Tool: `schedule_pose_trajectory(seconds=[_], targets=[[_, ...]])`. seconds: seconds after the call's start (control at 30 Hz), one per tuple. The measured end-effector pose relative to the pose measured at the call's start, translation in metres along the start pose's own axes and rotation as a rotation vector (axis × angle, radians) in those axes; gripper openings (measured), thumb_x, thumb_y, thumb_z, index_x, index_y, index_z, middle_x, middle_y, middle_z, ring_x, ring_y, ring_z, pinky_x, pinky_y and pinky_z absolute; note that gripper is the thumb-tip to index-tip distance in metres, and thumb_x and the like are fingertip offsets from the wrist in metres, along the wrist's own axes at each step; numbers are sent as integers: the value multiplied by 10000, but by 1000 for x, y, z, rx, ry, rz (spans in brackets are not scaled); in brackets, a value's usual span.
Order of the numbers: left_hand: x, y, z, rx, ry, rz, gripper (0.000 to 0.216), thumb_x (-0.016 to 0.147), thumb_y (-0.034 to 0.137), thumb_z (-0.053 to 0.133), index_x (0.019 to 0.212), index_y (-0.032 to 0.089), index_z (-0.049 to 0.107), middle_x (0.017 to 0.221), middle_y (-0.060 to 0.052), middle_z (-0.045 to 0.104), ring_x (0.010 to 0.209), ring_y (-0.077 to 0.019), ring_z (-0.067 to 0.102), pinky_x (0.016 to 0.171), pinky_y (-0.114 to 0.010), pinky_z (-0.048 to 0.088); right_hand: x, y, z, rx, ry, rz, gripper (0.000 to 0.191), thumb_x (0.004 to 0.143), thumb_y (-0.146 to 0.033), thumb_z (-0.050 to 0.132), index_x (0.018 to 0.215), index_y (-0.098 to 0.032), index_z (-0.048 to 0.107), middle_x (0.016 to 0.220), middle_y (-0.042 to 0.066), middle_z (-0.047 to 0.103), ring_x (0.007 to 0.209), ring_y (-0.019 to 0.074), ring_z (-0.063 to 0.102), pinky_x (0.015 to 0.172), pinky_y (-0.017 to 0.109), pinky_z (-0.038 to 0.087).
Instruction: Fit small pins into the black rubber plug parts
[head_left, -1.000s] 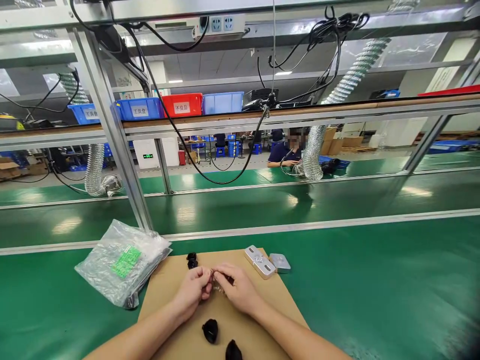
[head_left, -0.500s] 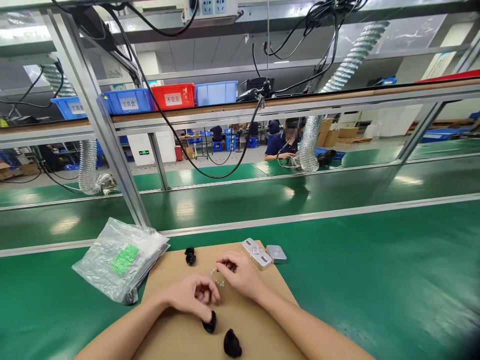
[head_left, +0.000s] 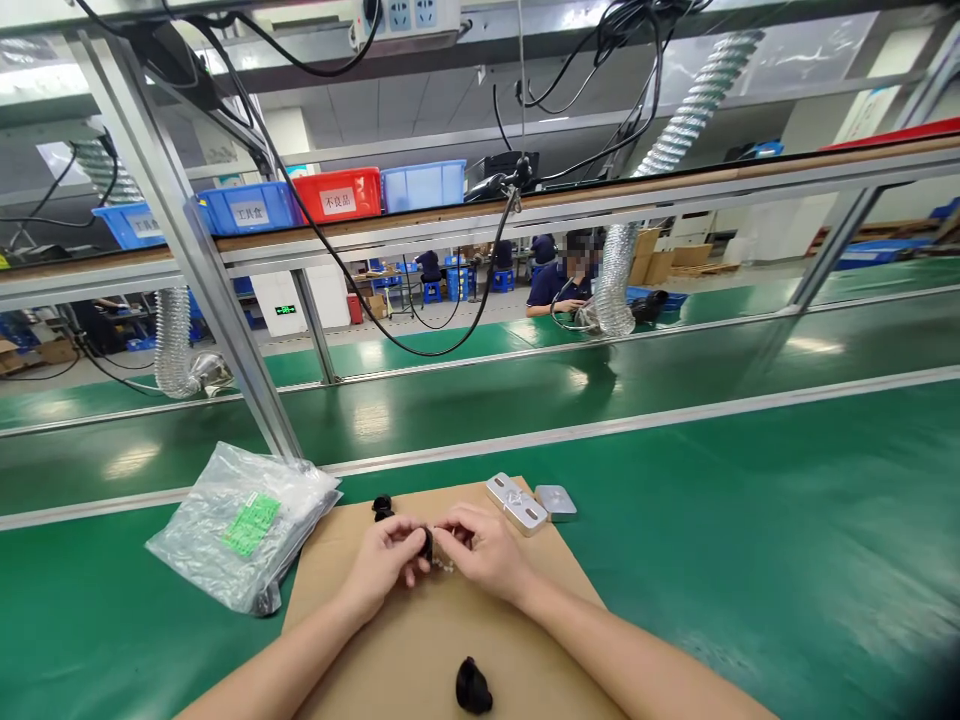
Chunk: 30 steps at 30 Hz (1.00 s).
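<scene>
My left hand (head_left: 379, 565) pinches a small black rounded piece (head_left: 427, 545) above the cardboard sheet (head_left: 405, 650). Close beside it, my right hand (head_left: 486, 553) has thumb and fingertips pressed together. What sits between those fingertips is too small to make out. Several tiny whitish bits (head_left: 444, 567) show just below, between the two hands. Nearer to me on the cardboard lies a black curved piece (head_left: 473, 687). Behind my left hand are more black pieces (head_left: 382, 505), partly hidden by it.
A silver rectangular tin (head_left: 517, 503) lies at the cardboard's back right, with a square silver box (head_left: 556, 502) beside it. Clear plastic bags (head_left: 240, 530) with a green label lie to the left. A metal post (head_left: 225, 330) rises behind them. Across the bench sits another person (head_left: 551, 288).
My left hand has picked up the black piece from the cardboard and moved it forward to my right hand. My right hand stays nearly in place, its fingertips still pinched.
</scene>
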<state>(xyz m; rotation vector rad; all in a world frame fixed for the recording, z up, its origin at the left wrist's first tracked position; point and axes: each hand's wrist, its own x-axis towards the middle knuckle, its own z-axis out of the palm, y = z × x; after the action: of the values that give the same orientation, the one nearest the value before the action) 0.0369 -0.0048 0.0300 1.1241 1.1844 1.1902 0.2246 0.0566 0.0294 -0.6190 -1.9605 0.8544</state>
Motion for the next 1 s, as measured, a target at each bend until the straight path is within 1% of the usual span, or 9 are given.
schedule_pose_trajectory(seconds=[0.03, 0.1, 0.23, 0.3, 0.37, 0.5, 0.67, 0.87, 1.0], targets=[[1, -1, 1, -42, 43, 0, 525, 799, 531, 809, 1077, 99, 699, 835, -90, 709, 673, -164, 672, 488, -192, 462, -1, 1, 1, -6, -25, -20, 226, 967, -294, 596, 848, -153, 727, 748, 46, 628, 650, 113, 545, 594, 227, 415], [0, -3, 2, -106, 74, -27, 564, 778, 488, 846, 1169, 110, 699, 948, -105, 725, 791, -193, 706, 578, -215, 538, -3, 3, 3, -28, -70, -51, 216, 972, -279, 586, 882, -161, 743, 763, 47, 635, 660, 114, 547, 616, 231, 422], [-3, -4, 1, -191, 28, -50, 608, 783, 418, 868, 1305, 170, 679, 1186, -114, 708, 948, -206, 703, 756, -264, 601, -3, 8, 3, -81, -68, -36, 192, 961, -258, 593, 923, -172, 760, 799, 48, 656, 674, 114, 564, 618, 228, 421], [-4, -5, 0, -217, -3, -48, 619, 783, 403, 873, 1331, 199, 672, 1294, -118, 675, 1066, -242, 687, 778, -262, 600, -2, 9, 1, -102, -43, -12, 186, 954, -250, 595, 916, -174, 760, 806, 46, 660, 667, 110, 567, 607, 224, 418], [-3, -5, 0, -221, -15, -43, 627, 782, 405, 874, 1341, 210, 669, 1341, -124, 656, 1117, -267, 680, 776, -258, 596, 0, 9, 0, -123, -21, 4, 183, 951, -250, 597, 908, -176, 759, 793, 41, 657, 656, 106, 567, 602, 224, 415], [-1, -4, 2, -210, 21, -34, 703, 739, 416, 903, 1349, 169, 656, 1236, -142, 708, 1011, -257, 719, 761, -271, 587, 1, 9, -1, -143, 18, 15, 194, 954, -263, 599, 868, -169, 744, 753, 35, 641, 624, 100, 557, 588, 225, 399], [1, -6, 2, -236, 39, -93, 822, 677, 396, 947, 1366, 102, 609, 1013, -111, 754, 773, -152, 688, 779, -269, 565, -1, 9, 0, -171, 30, -72, 212, 961, -251, 575, 853, -164, 735, 730, 36, 625, 628, 106, 539, 597, 235, 379], [-1, -10, 2, -200, 0, -58, 729, 724, 348, 922, 1325, 91, 598, 880, -77, 745, 806, -162, 670, 778, -271, 554, -1, 7, 2, -248, -20, -149, 227, 926, -178, 556, 757, -168, 707, 678, 14, 588, 613, 96, 495, 599, 246, 326], [-1, -9, 2, -169, -5, -46, 682, 720, 335, 922, 1280, 89, 620, 878, -89, 753, 786, -163, 673, 766, -275, 553, -1, 6, 4, -238, -18, -145, 220, 899, -140, 557, 709, -159, 666, 666, -3, 563, 607, 81, 468, 600, 235, 308]])
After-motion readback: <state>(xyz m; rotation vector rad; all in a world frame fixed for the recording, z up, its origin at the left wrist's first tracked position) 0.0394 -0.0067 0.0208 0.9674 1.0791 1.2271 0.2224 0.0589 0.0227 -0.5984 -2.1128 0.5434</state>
